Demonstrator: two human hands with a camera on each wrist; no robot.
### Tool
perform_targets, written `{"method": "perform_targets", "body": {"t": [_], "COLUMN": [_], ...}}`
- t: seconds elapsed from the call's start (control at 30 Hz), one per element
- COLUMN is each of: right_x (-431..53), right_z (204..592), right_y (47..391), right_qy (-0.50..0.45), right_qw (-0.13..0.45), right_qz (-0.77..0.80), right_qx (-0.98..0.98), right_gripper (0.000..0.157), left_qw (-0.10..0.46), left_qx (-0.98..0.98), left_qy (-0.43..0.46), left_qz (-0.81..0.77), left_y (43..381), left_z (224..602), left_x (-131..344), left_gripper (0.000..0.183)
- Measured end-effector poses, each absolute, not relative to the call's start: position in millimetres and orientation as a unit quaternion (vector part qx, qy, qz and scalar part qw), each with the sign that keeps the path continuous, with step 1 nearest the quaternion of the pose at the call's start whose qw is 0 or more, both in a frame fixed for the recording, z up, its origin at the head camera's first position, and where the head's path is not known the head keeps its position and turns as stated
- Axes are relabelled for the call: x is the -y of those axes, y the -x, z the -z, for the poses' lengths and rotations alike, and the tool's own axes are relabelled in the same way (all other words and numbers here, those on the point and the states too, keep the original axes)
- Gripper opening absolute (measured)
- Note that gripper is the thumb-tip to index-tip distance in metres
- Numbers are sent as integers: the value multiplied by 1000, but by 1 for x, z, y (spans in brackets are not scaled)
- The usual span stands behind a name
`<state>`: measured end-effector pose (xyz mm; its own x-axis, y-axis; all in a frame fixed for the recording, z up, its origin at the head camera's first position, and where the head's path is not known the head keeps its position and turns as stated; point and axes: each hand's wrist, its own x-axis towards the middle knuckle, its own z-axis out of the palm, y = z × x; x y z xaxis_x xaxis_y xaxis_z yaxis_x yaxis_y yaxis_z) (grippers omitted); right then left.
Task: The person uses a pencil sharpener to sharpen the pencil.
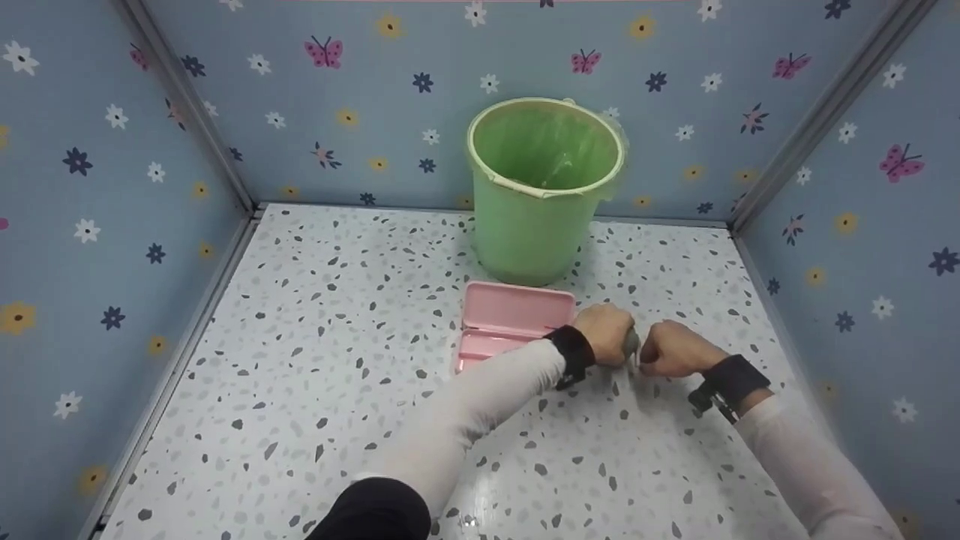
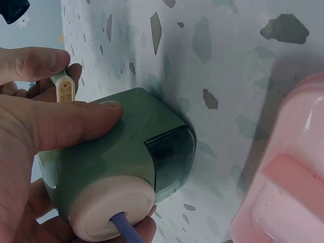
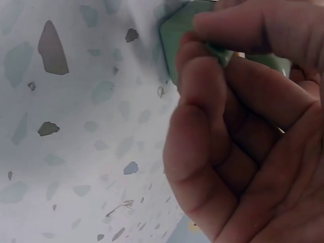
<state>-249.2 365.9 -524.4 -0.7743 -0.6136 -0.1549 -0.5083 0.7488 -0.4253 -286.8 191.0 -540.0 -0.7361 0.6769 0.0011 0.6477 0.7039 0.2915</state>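
Note:
A green hand-crank pencil sharpener with a cream round front and a dark clear drawer lies in the grip of my left hand. The thumb presses along its side, while other fingers wrap underneath. A purple pencil sticks out of the hole in its front. On the far side, my right hand pinches the green knob of the cream crank between thumb and curled fingers. Much of the sharpener is hidden by the left hand in the head view.
An open pink case lies left of my hands, its near part behind the left forearm. Behind it a tall green bin stands against the flowered back wall. Patterned side walls edge the white speckled tabletop.

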Motion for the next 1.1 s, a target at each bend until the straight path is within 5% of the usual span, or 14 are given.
{"method": "perform_targets", "body": {"t": [0.67, 1.1], "right_x": [-372, -376], "right_z": [495, 489], "right_y": [256, 268], "right_qy": [339, 273], "right_qw": [29, 42], "right_qz": [132, 161], "right_qx": [-931, -948], "right_gripper": [11, 19], "left_qw": [44, 47], "left_qx": [-912, -908], "left_qy": [-387, -397], "left_qz": [-127, -123], "left_y": [283, 283], "left_z": [537, 535], "left_x": [-190, -186], "left_gripper": [18, 23]}}
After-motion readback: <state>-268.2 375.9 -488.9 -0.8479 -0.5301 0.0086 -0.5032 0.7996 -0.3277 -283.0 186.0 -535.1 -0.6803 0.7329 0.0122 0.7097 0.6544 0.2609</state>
